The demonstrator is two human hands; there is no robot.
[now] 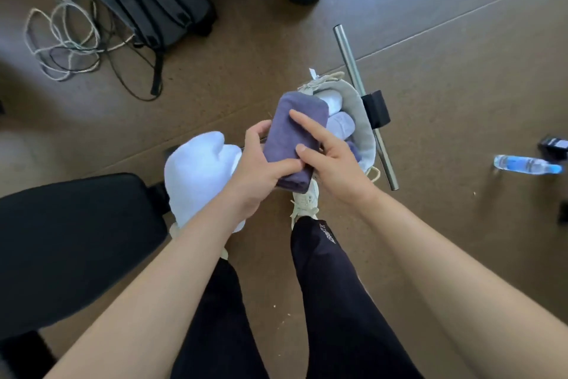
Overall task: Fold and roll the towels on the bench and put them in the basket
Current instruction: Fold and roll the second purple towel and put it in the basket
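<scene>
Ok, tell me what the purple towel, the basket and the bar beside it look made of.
Purple towel: soft matte cloth, probably microfibre or terry; fuzzy, folds softly. Basket: grey fabric, rope-like handles, slouching rim. Bar: metal, likely steel; smooth brushed sheen.

Even, soft light throughout; we find no hard shadows anywhere. A pale bright patch sits on the floor [18, 139] at the left edge, with a lighter wash toward the upper right. White towel [196, 169] blown out, its folds barely readable. Bench pad [70, 240] nearly solid black, no surface detail. A thin highlight runs along the metal bar [353, 71]. Purple towel [295, 129] holds its colour, though its texture is smeared. We note the whole frame is slightly soft; the bottle [527, 164] at the right edge and the rope coil [64, 40] at upper left are blurrier. Wide-angle stretch: floor seams bow, and the forearms [172, 271] balloon toward the bottom corners.
</scene>
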